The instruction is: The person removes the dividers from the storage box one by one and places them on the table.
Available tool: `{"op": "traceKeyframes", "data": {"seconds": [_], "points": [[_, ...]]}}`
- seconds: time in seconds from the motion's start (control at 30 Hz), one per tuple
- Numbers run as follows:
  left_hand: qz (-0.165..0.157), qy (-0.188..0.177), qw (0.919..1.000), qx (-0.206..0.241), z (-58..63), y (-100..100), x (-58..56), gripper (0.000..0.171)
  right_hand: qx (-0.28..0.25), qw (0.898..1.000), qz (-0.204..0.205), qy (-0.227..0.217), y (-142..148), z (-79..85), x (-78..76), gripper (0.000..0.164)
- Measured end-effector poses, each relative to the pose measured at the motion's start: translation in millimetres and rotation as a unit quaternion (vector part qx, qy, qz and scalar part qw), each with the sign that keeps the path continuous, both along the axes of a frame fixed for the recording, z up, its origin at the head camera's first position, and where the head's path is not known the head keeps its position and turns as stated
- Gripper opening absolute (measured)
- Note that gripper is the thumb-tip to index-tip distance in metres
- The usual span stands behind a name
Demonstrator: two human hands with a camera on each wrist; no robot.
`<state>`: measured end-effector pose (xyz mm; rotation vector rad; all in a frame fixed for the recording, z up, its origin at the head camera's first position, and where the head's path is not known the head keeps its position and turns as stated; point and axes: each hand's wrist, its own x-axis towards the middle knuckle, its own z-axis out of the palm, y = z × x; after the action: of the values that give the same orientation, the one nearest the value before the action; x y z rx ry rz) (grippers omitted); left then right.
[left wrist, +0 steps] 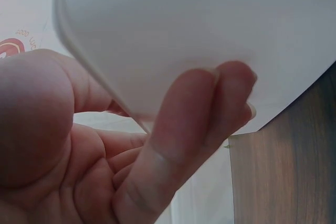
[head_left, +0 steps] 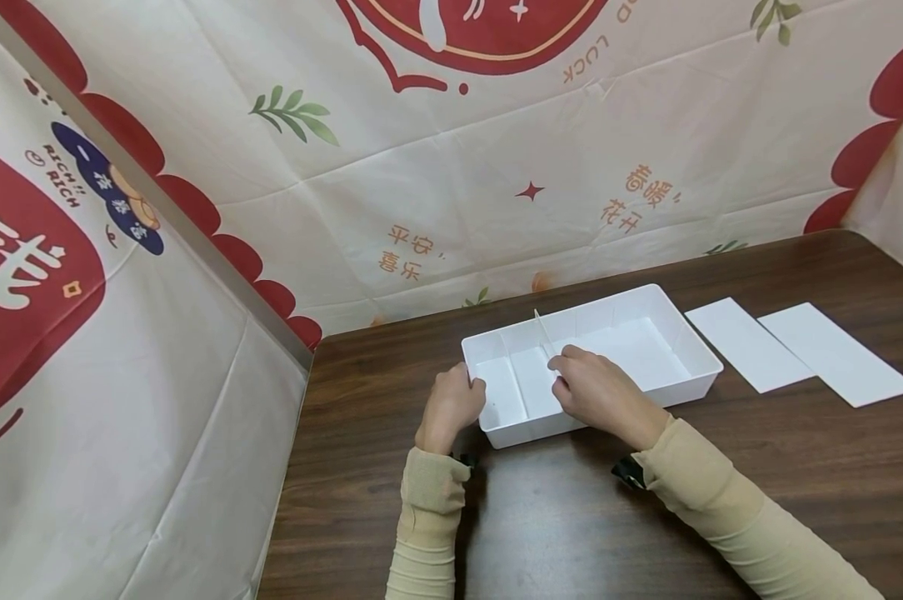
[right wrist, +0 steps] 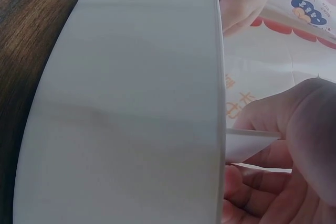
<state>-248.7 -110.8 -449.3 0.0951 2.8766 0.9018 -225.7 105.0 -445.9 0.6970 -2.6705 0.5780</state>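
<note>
A white rectangular box [head_left: 680, 387] without a lid stands on the table, one white divider [head_left: 516, 383] set across its left part. My left hand [head_left: 451, 404] grips the box's left wall; in the left wrist view its fingers [left wrist: 184, 114] lie against the outer face and the thumb is over the rim. With my right hand [head_left: 597, 387] I pinch a second white divider [head_left: 544, 332], its far end standing above the back rim. The right wrist view shows this divider [right wrist: 247, 142] between thumb and fingers, jutting above the near wall. Its lower edge is hidden.
Two flat white panels [head_left: 751, 346] [head_left: 841, 354] lie side by side, slightly overlapping, right of the box on the dark wooden table [head_left: 376, 400]. Behind the table hangs a printed cloth [head_left: 466, 183], and another printed cloth [head_left: 174, 400] hangs along the left side.
</note>
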Motion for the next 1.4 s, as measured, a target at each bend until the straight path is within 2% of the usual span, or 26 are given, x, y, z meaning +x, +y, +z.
{"op": "traceKeyframes", "data": {"seconds": [0.3, 1.03, 1.4], "points": [[-0.002, 0.005, 1.0, 0.005, 0.2, 0.2, 0.2, 0.019, -0.004, 1.0, -0.002, 0.002, 0.8, 1.2, 0.1, 0.018], [0.0, 0.004, 0.9999, -0.011, 0.6, 0.6, 0.0, 0.02, -0.017, 1.0, -0.006, 0.011, 1.3, 6.1, 2.6, 0.013], [0.001, 0.005, 0.9999, -0.011, 1.5, 1.5, 0.8, 0.019, -0.029, 0.999, -0.007, 0.033, 2.0, 6.4, 2.7, 0.022]]}}
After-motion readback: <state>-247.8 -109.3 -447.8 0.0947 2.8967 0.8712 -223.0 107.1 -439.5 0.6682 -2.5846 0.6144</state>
